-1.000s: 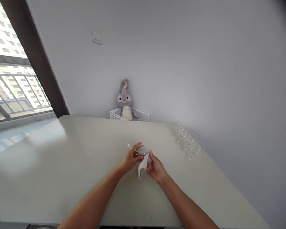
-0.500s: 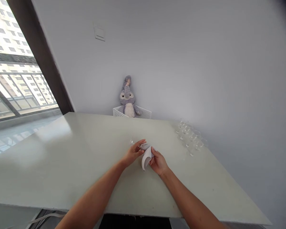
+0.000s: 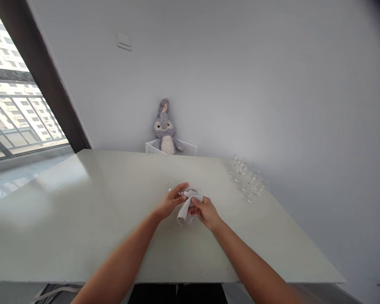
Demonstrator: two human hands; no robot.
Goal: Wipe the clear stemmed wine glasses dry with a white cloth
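Near the middle of the pale table, my left hand [image 3: 174, 200] holds a small clear glass, whose foot [image 3: 169, 188] sticks out past the fingers at the left. The glass's bowl is mostly hidden by a light grey cloth [image 3: 184, 212]. My right hand [image 3: 204, 210] grips this cloth and presses it around the glass. One end of the cloth hangs down between the two hands.
Several clear glasses [image 3: 247, 177] stand close together at the right back of the table [image 3: 114, 211]. A white basket [image 3: 188, 148] with a grey plush toy [image 3: 167, 131] is at the back edge, against the wall.
My right hand has moved in toward my left and the cloth has changed shape, its hanging end now further left. The whole view has shifted slightly.
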